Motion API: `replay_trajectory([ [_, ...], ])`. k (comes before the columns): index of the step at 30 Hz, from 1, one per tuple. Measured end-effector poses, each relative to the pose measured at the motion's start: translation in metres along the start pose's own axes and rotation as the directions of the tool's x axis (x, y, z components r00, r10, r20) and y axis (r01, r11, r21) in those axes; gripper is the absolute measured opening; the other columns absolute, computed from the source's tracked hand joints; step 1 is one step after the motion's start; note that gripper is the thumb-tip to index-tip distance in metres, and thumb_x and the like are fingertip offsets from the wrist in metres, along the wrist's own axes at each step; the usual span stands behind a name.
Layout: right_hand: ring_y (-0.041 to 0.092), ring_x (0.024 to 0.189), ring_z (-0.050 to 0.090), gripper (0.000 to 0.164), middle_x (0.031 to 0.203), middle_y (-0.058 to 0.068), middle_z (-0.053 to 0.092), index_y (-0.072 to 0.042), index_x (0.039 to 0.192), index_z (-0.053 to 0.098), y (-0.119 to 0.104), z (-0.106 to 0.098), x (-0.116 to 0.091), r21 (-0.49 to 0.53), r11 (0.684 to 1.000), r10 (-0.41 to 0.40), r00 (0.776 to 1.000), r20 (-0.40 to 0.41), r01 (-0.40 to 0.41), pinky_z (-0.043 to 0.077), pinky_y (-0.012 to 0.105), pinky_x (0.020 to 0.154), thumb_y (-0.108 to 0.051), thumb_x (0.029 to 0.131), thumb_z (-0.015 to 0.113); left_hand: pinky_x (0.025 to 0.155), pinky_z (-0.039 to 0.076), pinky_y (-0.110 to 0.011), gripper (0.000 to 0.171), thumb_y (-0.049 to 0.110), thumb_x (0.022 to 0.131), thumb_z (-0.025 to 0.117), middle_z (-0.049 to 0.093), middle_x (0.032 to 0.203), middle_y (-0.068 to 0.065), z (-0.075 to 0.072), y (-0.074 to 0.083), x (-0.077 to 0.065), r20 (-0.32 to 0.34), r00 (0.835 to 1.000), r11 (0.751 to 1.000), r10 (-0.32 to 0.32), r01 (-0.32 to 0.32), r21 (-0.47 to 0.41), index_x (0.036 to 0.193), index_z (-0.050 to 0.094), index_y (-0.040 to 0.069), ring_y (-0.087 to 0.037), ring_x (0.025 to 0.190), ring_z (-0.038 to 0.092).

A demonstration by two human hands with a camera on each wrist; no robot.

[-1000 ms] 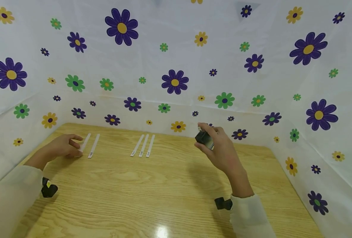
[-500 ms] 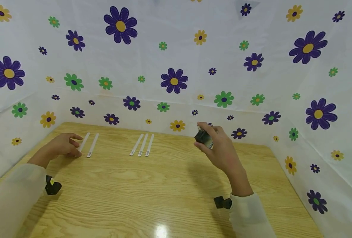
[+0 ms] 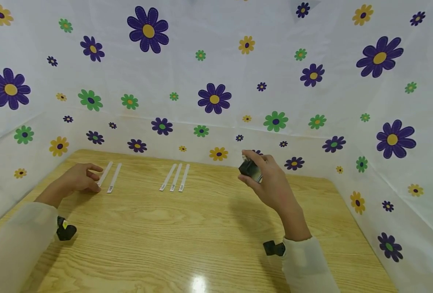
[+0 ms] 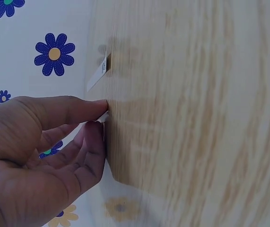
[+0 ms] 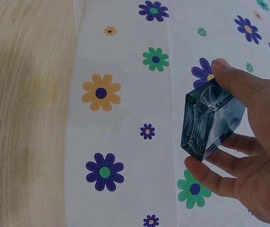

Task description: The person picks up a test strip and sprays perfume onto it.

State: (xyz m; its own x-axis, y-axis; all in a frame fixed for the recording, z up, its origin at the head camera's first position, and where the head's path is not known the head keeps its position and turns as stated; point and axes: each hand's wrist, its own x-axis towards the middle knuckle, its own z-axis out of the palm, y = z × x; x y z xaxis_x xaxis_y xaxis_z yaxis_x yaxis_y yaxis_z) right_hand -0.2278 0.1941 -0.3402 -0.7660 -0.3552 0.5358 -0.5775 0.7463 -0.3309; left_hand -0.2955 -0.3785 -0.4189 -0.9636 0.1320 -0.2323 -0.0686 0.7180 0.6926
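In the head view my left hand [image 3: 78,178] rests low at the table's far left, thumb and fingertips pinching the near end of the leftmost white paper test strip [image 3: 106,172]. The left wrist view shows just a sliver of this strip [image 4: 103,117] between the fingertips. Beside it lies a second strip [image 3: 114,178]. My right hand [image 3: 276,189] holds a dark blue glass perfume bottle [image 3: 249,169] above the table, tilted. In the right wrist view, the bottle's flat base [image 5: 196,125] faces outward, with thumb and fingers around its sides.
A group of three white strips [image 3: 174,178], printed at their near ends, lies at the back middle of the wooden table [image 3: 165,240]. Flower-printed white cloth [image 3: 187,73] encloses the table at the back and sides. Black camera mounts [image 3: 274,248] sit at both wrists.
Both hands stay nearly still, the left pinching the strip and the right holding the perfume bottle. The head view shifts slightly.
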Motion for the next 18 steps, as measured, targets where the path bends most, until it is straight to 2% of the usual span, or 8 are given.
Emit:
replay_trajectory([
  [10, 0.034, 0.099, 0.063, 0.068, 0.122, 0.022, 0.057, -0.024, 0.151, 0.048, -0.0014, -0.0001, 0.0004, -0.009, 1.000, 0.002, 1.000, 0.009, -0.002, 0.057, 0.048, 0.077, -0.028, 0.091, 0.080, 0.075, 0.058, -0.030, 0.075, 0.008, 0.087, 0.077, 0.056, 0.130, -0.035, 0.0040, 0.0020, 0.0000, 0.007, 1.000, 0.999, 0.015, -0.015, -0.052, 0.146, 0.037, -0.014, -0.021, 0.092, 0.065],
  [15, 0.035, 0.102, 0.063, 0.067, 0.124, 0.023, 0.057, -0.025, 0.151, 0.048, -0.0017, 0.0000, 0.0006, -0.006, 1.000, 0.007, 1.000, 0.016, -0.007, 0.057, 0.050, 0.079, -0.028, 0.091, 0.079, 0.081, 0.057, -0.028, 0.066, 0.010, 0.095, 0.068, 0.059, 0.129, -0.030, 0.0040, 0.0040, 0.0000, 0.000, 0.999, 0.992, 0.040, -0.039, -0.120, 0.149, 0.038, -0.012, -0.019, 0.094, 0.064],
  [18, 0.035, 0.101, 0.063, 0.067, 0.124, 0.023, 0.056, -0.025, 0.151, 0.048, -0.0016, -0.0001, 0.0005, -0.005, 1.000, 0.013, 1.000, 0.016, -0.013, 0.057, 0.050, 0.079, -0.029, 0.092, 0.079, 0.085, 0.057, -0.028, 0.063, 0.011, 0.097, 0.067, 0.054, 0.135, -0.030, 0.0055, 0.0099, 0.0012, -0.010, 0.999, 0.988, 0.051, -0.052, -0.146, 0.150, 0.039, -0.009, -0.018, 0.100, 0.061],
])
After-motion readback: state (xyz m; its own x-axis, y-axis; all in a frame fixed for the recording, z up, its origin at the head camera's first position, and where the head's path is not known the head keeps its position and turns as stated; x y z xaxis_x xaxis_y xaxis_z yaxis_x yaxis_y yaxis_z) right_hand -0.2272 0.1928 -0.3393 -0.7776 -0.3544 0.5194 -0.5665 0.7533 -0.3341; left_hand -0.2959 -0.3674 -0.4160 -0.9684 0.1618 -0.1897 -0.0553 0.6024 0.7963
